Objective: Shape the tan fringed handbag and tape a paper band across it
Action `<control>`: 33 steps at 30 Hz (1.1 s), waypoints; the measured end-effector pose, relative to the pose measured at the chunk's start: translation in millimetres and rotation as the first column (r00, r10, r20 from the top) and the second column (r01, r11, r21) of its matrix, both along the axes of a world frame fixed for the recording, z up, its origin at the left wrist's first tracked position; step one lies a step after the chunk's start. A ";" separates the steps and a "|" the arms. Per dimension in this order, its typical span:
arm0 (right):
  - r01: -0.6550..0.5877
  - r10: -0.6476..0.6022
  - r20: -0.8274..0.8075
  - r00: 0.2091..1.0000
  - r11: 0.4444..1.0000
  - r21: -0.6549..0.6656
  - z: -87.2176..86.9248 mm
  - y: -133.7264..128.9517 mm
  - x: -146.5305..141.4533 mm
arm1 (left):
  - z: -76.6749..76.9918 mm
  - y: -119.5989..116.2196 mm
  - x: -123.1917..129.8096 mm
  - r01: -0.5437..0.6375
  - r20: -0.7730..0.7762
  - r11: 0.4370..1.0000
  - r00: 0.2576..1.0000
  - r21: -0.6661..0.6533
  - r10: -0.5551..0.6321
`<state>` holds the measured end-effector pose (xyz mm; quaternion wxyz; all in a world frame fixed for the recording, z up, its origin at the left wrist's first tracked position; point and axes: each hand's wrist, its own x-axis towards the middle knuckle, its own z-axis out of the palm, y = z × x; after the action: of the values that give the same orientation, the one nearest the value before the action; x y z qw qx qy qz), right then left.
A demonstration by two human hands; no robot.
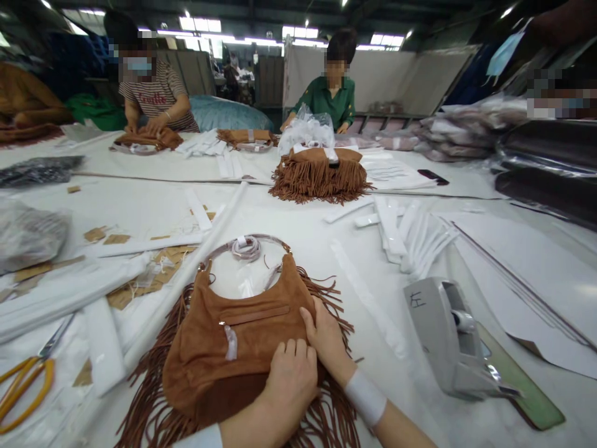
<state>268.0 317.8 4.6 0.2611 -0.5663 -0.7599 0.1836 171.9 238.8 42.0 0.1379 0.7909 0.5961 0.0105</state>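
Observation:
A brown suede handbag (252, 323) with long fringes lies on the table in front of me, its strap arched at the top. Its front has a zipper with plastic wrapped round the pull. My left hand (291, 376) is closed on the lower right part of the bag, fingers curled against the suede. Just beyond it, my right hand (326, 330) grips the bag's right side, thumb on the front and the other fingers partly hidden at the edge. A coiled, wrapped strap (245, 247) rests inside the handle's loop.
A grey tape dispenser (443, 336) stands at right, near white strips (401, 233). Orange-handled scissors (28, 386) lie at left among white wrapping and brown paper scraps. Another fringed bag (321, 177) sits farther back. Two people work across the table; bagged goods are piled at right.

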 end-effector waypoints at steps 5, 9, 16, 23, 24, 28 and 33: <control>0.055 -0.055 0.033 0.998 0.998 0.004 -8.3 -0.2 0.6 | -9.4 6.6 11.2 -0.123 0.027 0.984 0.991 -0.130 0.128; 0.082 -0.086 0.074 0.994 0.995 0.052 -13.8 1.7 2.1 | -10.3 8.9 7.7 -0.151 0.088 0.970 0.982 -0.190 0.170; 0.144 -0.147 0.038 0.988 0.987 0.075 -16.3 1.4 1.2 | -19.8 18.8 -6.6 -0.045 0.160 0.982 0.984 -0.184 0.076; 0.165 -0.174 0.062 0.983 0.978 0.131 -13.9 1.1 -5.4 | 0.5 29.9 -52.2 0.141 0.229 0.979 0.968 -0.149 -0.105; 0.170 -0.180 0.068 0.981 0.977 0.132 -14.4 1.0 -5.5 | 8.4 24.1 -60.6 0.136 0.211 0.986 0.971 -0.100 -0.112; 0.175 -0.190 0.085 0.978 0.973 0.153 -17.0 0.9 -5.1 | 29.5 -32.1 -88.7 -0.036 0.155 0.979 0.988 0.201 0.004; 0.185 -0.207 0.113 0.972 0.966 0.183 -15.8 0.9 -6.6 | -9.3 -121.1 -99.5 -0.084 0.061 0.916 0.996 0.391 0.065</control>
<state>261.4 318.7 -11.2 0.2754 -0.6249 -0.7286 0.0532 72.4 117.7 32.7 -0.0103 0.7788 0.6080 0.1540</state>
